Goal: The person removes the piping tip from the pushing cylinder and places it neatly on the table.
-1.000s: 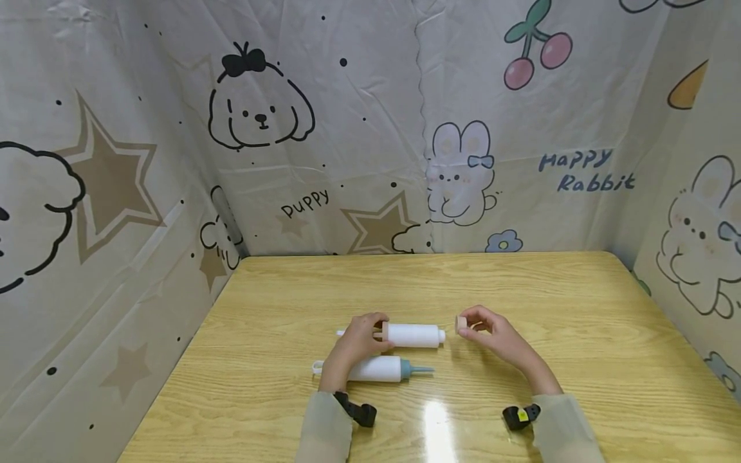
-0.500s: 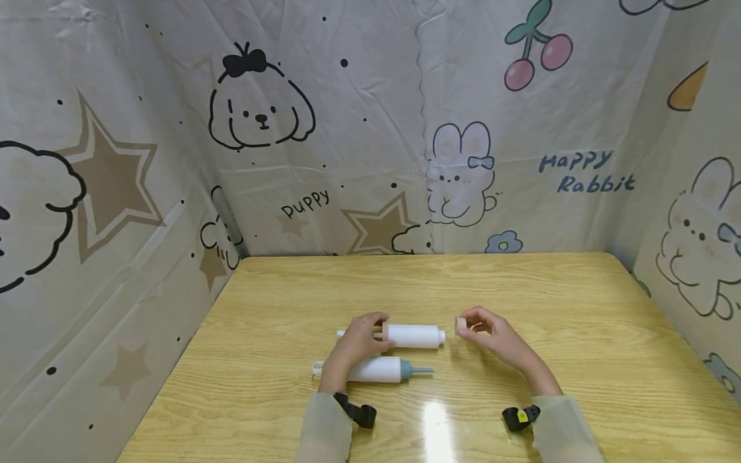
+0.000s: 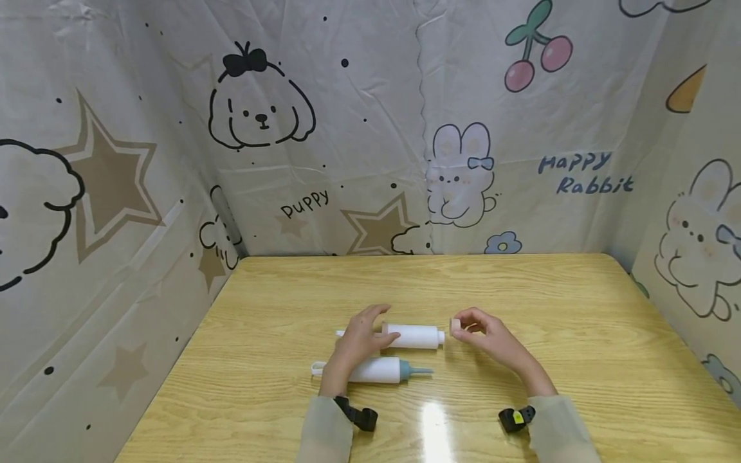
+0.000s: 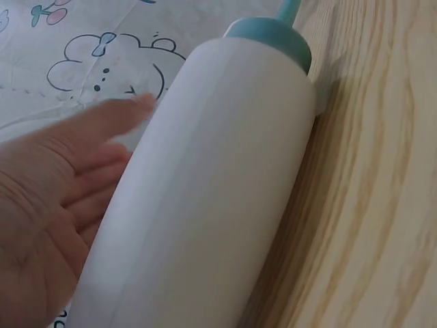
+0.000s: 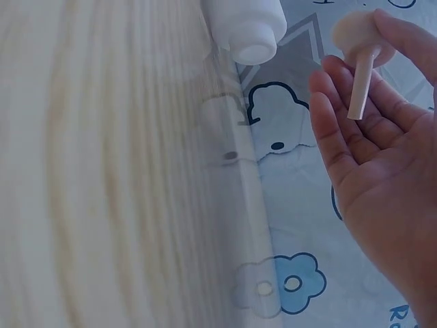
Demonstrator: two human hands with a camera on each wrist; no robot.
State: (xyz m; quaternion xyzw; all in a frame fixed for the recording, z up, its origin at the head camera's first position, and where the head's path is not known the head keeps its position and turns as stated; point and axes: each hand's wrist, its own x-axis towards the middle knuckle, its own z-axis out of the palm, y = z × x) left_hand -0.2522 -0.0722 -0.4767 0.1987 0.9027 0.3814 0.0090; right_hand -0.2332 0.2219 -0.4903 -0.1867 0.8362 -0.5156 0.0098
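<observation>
A white squeeze bottle [image 3: 419, 336] lies on its side, its bare neck [image 5: 254, 45] pointing right; a beige band shows at its left end. Over that end my left hand [image 3: 357, 337] spreads its fingers, the thumb across the bottle's side; contact cannot be told. My right hand [image 3: 492, 337] pinches a beige nozzle cap [image 5: 358, 41] between thumb and fingers, just right of the neck and apart from it. The cap's thin spout points back toward my palm in the right wrist view. Nearer me, under my left wrist, lies a second white bottle [image 4: 205, 184] with a teal nozzle cap [image 3: 407, 371].
The wooden table [image 3: 521, 283] carries both bottles side by side. A printed cloth [image 3: 370, 128] hangs behind the table and along both sides. Black wrist cameras are strapped at both sleeves.
My left fingers have lifted off the far bottle's left end and spread apart. My right hand has moved slightly left with the beige nozzle cap, nearer the neck.
</observation>
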